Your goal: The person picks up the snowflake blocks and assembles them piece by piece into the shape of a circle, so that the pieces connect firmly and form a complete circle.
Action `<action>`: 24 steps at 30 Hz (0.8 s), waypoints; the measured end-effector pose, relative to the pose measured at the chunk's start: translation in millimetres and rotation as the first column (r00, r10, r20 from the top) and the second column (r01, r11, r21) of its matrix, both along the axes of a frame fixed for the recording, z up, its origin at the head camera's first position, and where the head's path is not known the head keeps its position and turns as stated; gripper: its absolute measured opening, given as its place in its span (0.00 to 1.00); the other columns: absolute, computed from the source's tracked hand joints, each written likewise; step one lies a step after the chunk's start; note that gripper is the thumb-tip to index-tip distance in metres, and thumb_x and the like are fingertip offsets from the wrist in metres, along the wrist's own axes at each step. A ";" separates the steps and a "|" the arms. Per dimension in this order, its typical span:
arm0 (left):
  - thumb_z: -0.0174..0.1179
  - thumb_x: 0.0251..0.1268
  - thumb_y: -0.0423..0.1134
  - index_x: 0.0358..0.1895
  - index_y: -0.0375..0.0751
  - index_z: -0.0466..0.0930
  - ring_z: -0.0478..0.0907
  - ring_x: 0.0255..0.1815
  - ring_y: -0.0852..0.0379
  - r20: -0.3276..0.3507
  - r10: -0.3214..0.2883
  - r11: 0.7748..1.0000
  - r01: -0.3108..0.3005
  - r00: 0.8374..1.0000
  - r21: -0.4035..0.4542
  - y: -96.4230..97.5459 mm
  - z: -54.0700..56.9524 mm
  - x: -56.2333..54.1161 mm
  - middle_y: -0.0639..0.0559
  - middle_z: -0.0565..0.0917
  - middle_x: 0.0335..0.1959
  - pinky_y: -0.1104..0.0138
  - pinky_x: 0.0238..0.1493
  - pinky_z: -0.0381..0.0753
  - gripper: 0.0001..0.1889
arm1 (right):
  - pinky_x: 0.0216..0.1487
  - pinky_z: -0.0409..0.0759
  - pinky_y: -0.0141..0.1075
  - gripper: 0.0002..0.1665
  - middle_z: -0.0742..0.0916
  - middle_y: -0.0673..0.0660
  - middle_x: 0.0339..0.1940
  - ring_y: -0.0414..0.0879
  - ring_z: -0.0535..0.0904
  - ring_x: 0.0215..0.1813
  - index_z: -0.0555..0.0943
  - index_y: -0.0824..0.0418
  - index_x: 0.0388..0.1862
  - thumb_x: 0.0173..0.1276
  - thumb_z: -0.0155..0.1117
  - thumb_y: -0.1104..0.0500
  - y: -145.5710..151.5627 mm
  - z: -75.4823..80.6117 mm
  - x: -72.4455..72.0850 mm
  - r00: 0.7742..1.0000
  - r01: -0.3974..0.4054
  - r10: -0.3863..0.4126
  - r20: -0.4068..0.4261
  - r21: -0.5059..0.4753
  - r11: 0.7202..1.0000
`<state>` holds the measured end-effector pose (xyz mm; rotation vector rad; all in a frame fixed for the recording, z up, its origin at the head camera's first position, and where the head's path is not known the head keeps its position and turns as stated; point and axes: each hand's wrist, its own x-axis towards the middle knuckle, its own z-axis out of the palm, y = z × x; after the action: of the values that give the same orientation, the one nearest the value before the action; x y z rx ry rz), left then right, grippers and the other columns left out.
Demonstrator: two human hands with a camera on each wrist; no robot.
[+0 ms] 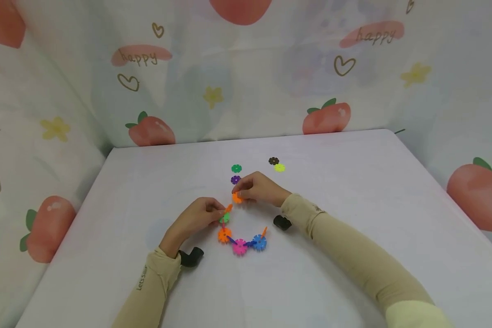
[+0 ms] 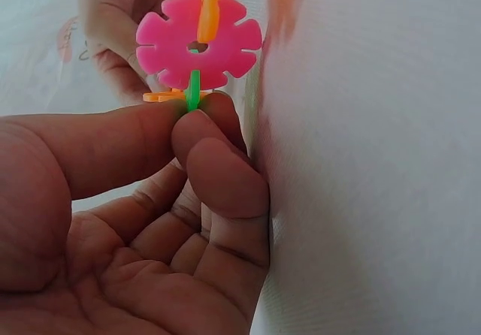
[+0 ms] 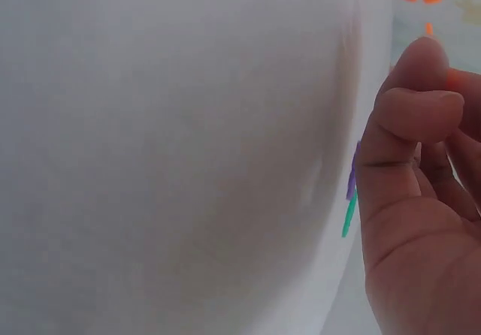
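Observation:
In the head view, a curved chain of slotted flower discs lies mid-table: an orange disc point(image 1: 224, 235), a pink disc point(image 1: 240, 247), a light blue disc point(image 1: 259, 242) and others seen edge-on. My left hand point(image 1: 198, 213) pinches the green disc point(image 1: 224, 218) near the chain's upper left end, an orange disc point(image 1: 228, 208) joined just past it. Seen from the left wrist, thumb and fingertips grip the green disc point(image 2: 194, 91), below a pink disc point(image 2: 169, 42). My right hand point(image 1: 260, 189) pinches a loose orange disc point(image 1: 237, 197), apart from the chain end.
Beyond the right hand lie a green disc point(image 1: 236, 168), a purple disc point(image 1: 235, 180), a dark brown disc point(image 1: 274, 161) and a yellow disc point(image 1: 279, 168). A black wrist piece point(image 1: 192, 257) shows at the left cuff, another black piece point(image 1: 282, 222) by the right. Printed cloth point(image 1: 246, 91) stands behind.

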<state>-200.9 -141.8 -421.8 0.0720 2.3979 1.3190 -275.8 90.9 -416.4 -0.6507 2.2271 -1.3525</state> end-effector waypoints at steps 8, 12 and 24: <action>0.62 0.80 0.36 0.50 0.37 0.86 0.77 0.34 0.52 -0.002 -0.004 1.000 0.004 1.000 -0.004 -2.0 0.1 -0.3 0.48 0.84 0.34 0.65 0.39 0.76 0.07 | 0.36 0.74 0.32 0.12 0.89 0.53 0.36 0.43 0.72 0.25 0.90 0.68 0.53 0.77 0.64 0.68 -4.8 -2.8 6.5 1.000 -0.007 0.007 -0.002 -0.015 1.000; 0.62 0.79 0.35 0.50 0.37 0.86 0.77 0.35 0.52 0.002 0.000 1.000 0.000 1.000 -0.010 -2.2 -0.1 -0.3 0.48 0.83 0.34 0.65 0.39 0.77 0.07 | 0.35 0.74 0.32 0.12 0.89 0.53 0.36 0.43 0.72 0.25 0.90 0.68 0.53 0.77 0.64 0.68 -6.6 -2.7 8.6 1.000 -0.011 0.011 -0.003 -0.007 1.000; 0.62 0.79 0.33 0.48 0.33 0.86 0.77 0.32 0.53 -0.071 -0.008 1.000 0.008 0.997 -0.001 1.4 0.1 3.7 0.47 0.82 0.32 0.65 0.38 0.76 0.07 | 0.34 0.78 0.32 0.12 0.88 0.54 0.34 0.44 0.76 0.27 0.89 0.70 0.52 0.76 0.63 0.70 -11.0 -1.0 15.1 0.999 -0.040 0.040 0.007 -0.011 0.999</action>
<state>-197.2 -140.4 -421.7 0.1308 2.4541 1.3333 -260.7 79.9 -417.4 -0.6892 2.1907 -1.3465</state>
